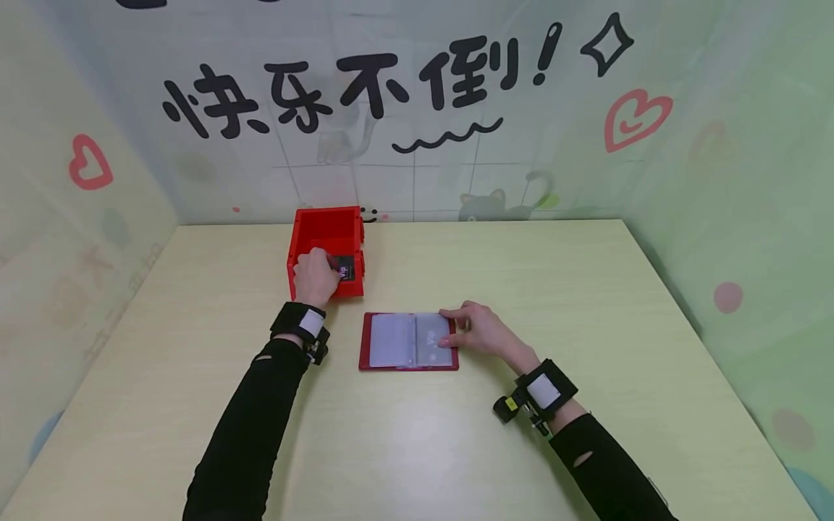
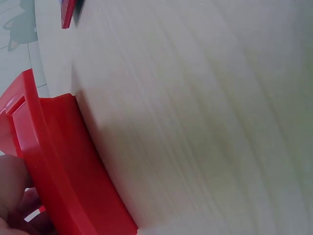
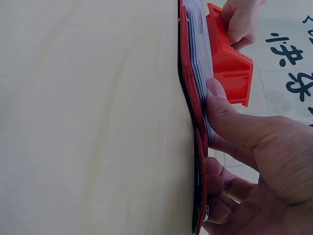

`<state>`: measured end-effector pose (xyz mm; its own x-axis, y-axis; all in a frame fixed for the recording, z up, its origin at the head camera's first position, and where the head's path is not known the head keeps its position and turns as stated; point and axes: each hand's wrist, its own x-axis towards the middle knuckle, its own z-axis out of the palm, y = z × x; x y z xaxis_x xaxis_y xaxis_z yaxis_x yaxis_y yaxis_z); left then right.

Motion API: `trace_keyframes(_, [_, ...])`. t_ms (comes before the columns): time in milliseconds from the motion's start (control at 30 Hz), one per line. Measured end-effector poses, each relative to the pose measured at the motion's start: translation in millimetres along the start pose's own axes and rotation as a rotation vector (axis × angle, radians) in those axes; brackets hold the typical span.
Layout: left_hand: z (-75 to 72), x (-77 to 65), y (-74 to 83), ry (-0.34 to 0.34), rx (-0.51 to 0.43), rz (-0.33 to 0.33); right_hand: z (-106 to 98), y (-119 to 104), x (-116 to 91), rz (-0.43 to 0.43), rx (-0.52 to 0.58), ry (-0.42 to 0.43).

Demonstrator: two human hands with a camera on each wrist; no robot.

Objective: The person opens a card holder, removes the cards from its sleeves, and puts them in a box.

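Observation:
My left hand [image 1: 316, 278] reaches into a red plastic bin [image 1: 326, 214], its fingers bent down beside a dark card [image 1: 345, 268] with pale print. In the left wrist view the bin's wall [image 2: 73, 161] hides most of the fingertips, so whether they grip a card cannot be told. On the table a card holder [image 1: 365, 347] with a dark red cover lies open, showing clear plastic sleeves [image 1: 391, 340]. My right hand [image 1: 482, 329] pinches its right edge. The thumb rests on the sleeves in the right wrist view, and other fingers touch the red cover [image 3: 200, 147].
A pale wood-grain table [image 1: 404, 449] carries the bin at back left and the card holder near the middle. A printed cloth backdrop [image 1: 417, 181] rises behind the table's far edge and along both sides.

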<state>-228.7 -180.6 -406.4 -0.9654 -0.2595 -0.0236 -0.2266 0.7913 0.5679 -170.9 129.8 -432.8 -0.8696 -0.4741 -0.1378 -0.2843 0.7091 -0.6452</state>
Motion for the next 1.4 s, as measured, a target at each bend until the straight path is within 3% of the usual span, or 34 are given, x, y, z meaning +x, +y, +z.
trace_keyframes(233, [-3.0,-3.6,0.7,0.007,0.017,0.04,-0.1,-2.0,0.3,-0.005,-0.002,0.003])
trace_keyframes(333, [-3.4,-9.1,1.3,0.08,-0.012,0.108,-0.4,-1.7,0.8,-0.01,-0.005,0.003])
trace_keyframes(467, [-3.7,-22.9,3.5,0.204,-0.129,0.236,-0.5,-0.2,1.8,-0.016,-0.013,0.006])
trace_keyframes(567, [-3.0,-38.6,6.5,0.226,-0.207,0.325,-0.2,0.5,2.7,-0.016,-0.027,0.009])
trace_keyframes(667, [-0.3,-55.8,9.9,0.132,-0.228,0.391,-0.2,-0.4,3.2,-0.015,-0.04,0.011])
trace_keyframes(867, [14.1,-79.1,12.9,-0.254,-0.162,0.488,0.1,-1.4,4.3,-0.014,-0.043,0.005])
trace_keyframes(1000, [25.0,-86.2,14.8,-0.436,-0.133,0.521,-0.3,-0.6,4.1,-0.026,-0.054,0.012])
trace_keyframes(1400, [31.2,-85.0,22.0,-0.586,-0.062,0.514,-2.7,-0.9,6.3,-0.028,-0.025,0.017])
